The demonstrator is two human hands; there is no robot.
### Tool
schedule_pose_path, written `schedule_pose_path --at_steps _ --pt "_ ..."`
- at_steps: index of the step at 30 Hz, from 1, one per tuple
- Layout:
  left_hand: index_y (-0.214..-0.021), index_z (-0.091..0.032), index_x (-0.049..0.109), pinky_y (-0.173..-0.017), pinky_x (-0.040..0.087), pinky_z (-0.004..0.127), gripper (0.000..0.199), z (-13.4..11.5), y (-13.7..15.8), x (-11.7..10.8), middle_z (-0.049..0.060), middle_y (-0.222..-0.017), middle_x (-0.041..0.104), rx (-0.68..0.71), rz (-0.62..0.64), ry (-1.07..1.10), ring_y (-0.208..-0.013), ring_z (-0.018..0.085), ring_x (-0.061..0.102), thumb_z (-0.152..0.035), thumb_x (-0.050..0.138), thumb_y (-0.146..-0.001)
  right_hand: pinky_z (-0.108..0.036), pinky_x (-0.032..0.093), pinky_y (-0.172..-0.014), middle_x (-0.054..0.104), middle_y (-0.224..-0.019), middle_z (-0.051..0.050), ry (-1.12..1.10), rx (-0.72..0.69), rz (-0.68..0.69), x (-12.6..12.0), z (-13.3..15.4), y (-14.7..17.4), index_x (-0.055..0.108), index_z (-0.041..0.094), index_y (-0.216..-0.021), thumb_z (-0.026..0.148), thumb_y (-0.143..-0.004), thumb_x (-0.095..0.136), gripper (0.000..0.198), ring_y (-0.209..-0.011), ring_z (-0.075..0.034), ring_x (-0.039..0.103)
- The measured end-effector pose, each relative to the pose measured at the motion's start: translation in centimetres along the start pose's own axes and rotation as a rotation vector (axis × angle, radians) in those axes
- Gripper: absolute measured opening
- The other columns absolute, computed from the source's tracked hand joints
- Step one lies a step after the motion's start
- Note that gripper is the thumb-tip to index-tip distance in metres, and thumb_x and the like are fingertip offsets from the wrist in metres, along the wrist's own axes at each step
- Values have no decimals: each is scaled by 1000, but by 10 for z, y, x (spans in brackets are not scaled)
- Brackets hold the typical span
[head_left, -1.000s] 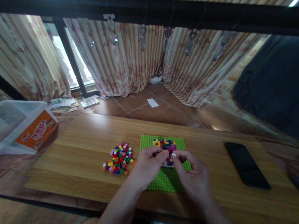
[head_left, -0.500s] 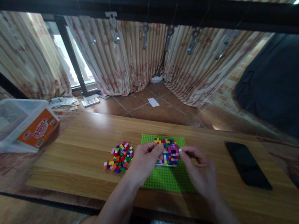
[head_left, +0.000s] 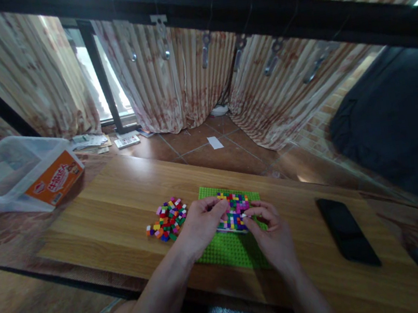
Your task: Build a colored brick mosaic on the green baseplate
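So, one multicolored brick build point(head_left: 237, 221), sitting on one green baseplate point(head_left: 233, 252), right between the two hands. Left hand point(head_left: 201, 229) is at its left side, thumb and fingertips bent in over that edge; can't tell if they're actually pinching anything. Right hand point(head_left: 274, 231) is on the other side, with one small white brick point(head_left: 243, 215) pinched in its fingertips at the build's right part. Can't tell if that brick touches it. Left of the left hand there's one pile of loose bricks point(head_left: 169, 219), too jumbled to count. Further out: one black phone point(head_left: 348, 232) on the right of the wooden surface point(head_left: 122, 206), one clear plastic bin point(head_left: 37, 199) off at the far left.
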State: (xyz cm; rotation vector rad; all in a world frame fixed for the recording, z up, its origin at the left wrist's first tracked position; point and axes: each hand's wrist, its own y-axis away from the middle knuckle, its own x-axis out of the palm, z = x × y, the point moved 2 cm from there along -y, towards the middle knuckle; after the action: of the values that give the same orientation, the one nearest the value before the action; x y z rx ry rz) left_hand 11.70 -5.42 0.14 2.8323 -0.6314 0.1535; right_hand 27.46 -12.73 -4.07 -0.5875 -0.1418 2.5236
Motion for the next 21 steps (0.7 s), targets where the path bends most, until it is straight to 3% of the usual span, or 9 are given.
schedule_pose_path --at_steps 16,21 --pt "-57 -16 58 -47 17 25 36 1 0 0 -6 -45 38 12 8 16 -45 7 28 -43 62 -80 -36 48 -91 64 -113 -5 -304 144 -71 3 -12 -1 72 23 -80 35 -72 75 15 -108 -22 60" --pt "-57 -16 56 -48 18 24 36 1 -1 0 -7 -45 37 14 23 -8 -46 7 27 -44 61 -80 -34 51 -82 70 -94 -4 -312 218 -74 7 -12 -2 69 21 -93 44 -75 72 30 -87 -19 64"
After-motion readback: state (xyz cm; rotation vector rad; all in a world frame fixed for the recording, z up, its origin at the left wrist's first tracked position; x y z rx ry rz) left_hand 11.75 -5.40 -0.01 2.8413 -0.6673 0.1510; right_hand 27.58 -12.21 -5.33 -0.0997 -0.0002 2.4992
